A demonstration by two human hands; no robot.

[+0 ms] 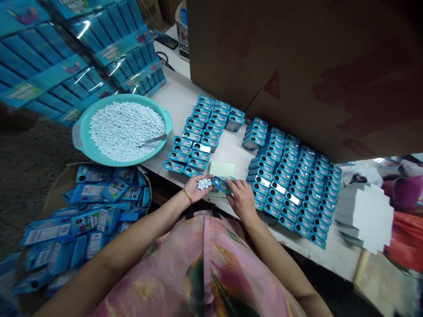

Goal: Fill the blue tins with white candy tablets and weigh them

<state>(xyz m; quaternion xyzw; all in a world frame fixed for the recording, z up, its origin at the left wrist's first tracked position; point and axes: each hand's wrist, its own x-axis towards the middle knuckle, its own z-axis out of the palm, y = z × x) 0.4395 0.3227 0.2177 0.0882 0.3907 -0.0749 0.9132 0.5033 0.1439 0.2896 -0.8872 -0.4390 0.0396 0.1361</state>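
Observation:
My left hand (194, 190) is cupped palm up around a small heap of white candies (204, 184). Between the fingers and thumb of my right hand (243, 198) is a small blue candy box (220, 184), tilted, one end close to the heap. Just beyond both hands lies a pale green flat object (222, 169), partly hidden; its kind I cannot make out. To the left, a turquoise basin (78, 134) holds a mass of the same white candies, with a metal spoon (155, 140) resting in them.
Rows of upright blue boxes (193, 127) stand on the white table (231, 147), more rows (294, 189) to the right. A carton (54, 185) of loose blue boxes sits lower left. Wrapped stacks (66, 57), scissors (165, 60), a cardboard wall (264, 53) and grey-white card pieces (372, 218) surround them.

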